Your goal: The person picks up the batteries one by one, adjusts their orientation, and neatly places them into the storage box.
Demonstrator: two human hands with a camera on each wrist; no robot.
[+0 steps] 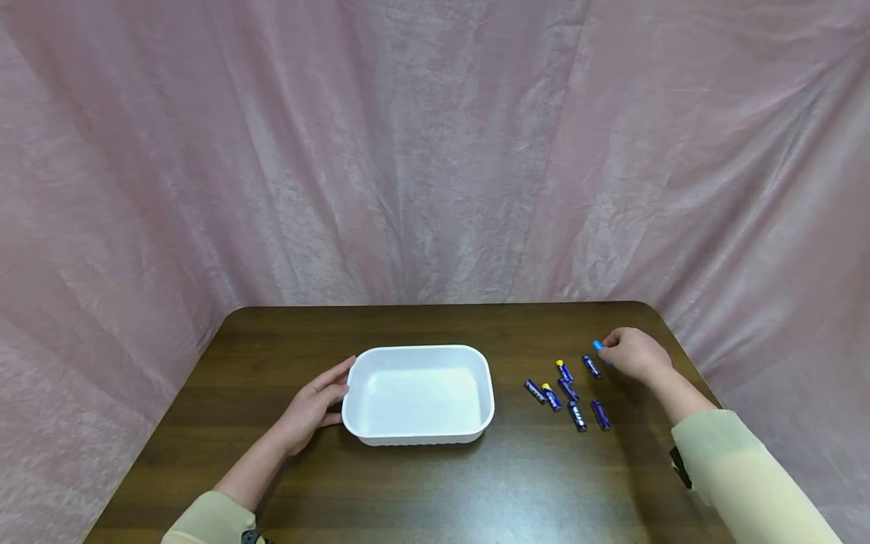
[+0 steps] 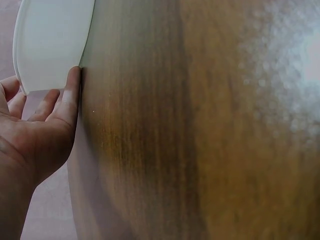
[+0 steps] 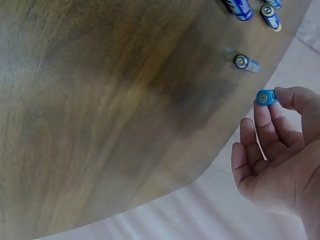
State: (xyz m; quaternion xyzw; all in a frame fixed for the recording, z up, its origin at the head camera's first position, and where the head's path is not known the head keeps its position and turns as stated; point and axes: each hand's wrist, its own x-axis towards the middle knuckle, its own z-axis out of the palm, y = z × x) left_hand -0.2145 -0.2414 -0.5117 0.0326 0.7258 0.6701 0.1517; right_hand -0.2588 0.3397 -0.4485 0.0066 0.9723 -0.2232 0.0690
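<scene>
A white rectangular plastic tray (image 1: 418, 437) lies on the table. My left hand (image 1: 309, 408) touches the tray's left side with spread, mostly straight fingers; the left wrist view shows those fingertips against the wall of the tray (image 2: 52, 45). Over the table's right side, my right hand (image 1: 635, 353) pinches a light-blue battery (image 1: 597, 345) between thumb and fingers. The right wrist view shows this battery (image 3: 265, 97) end-on, with the other fingers loosely bent below it. Close beside the hand lies a dark-blue battery (image 1: 591, 366).
Several loose batteries, among them a blue one (image 1: 576, 415) and a yellow-ended one (image 1: 551, 397), lie scattered between the tray and my right hand. The brown wooden table (image 1: 421, 499) has rounded far corners. Pink curtains (image 1: 408, 151) hang behind it.
</scene>
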